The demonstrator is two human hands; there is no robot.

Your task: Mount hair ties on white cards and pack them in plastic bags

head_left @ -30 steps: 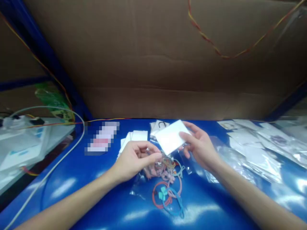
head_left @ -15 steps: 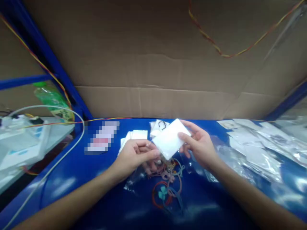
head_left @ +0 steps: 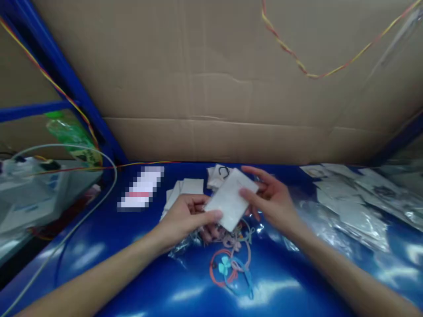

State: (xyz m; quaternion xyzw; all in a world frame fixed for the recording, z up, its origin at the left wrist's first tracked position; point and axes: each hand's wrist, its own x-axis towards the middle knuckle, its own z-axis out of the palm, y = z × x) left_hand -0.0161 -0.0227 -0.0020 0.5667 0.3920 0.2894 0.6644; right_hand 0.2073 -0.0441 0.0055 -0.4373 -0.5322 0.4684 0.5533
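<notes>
A white card (head_left: 231, 198), which seems to be in a clear sleeve, is held tilted above the blue table between both hands. My left hand (head_left: 188, 218) pinches its lower left edge, thumb on top. My right hand (head_left: 269, 193) grips the upper right side with the thumb on its face. Below the card lie several coloured hair ties (head_left: 236, 268), one with a turquoise bow, partly hidden by the card and my left hand. White cards (head_left: 190, 186) are stacked behind my left hand. Another card with a dark loop (head_left: 218, 173) lies behind the held one.
Clear bags with white cards (head_left: 357, 211) spread over the right side of the blue table (head_left: 92, 246). A blurred-out pale item (head_left: 142, 187) lies at left. Farther left are a pale cable (head_left: 115, 171), a green bottle (head_left: 72, 136) and white equipment. Cardboard (head_left: 214, 88) stands behind.
The white card has moved slightly down and left, and my left thumb now lies over its lower left part. My right hand has shifted a little left with it.
</notes>
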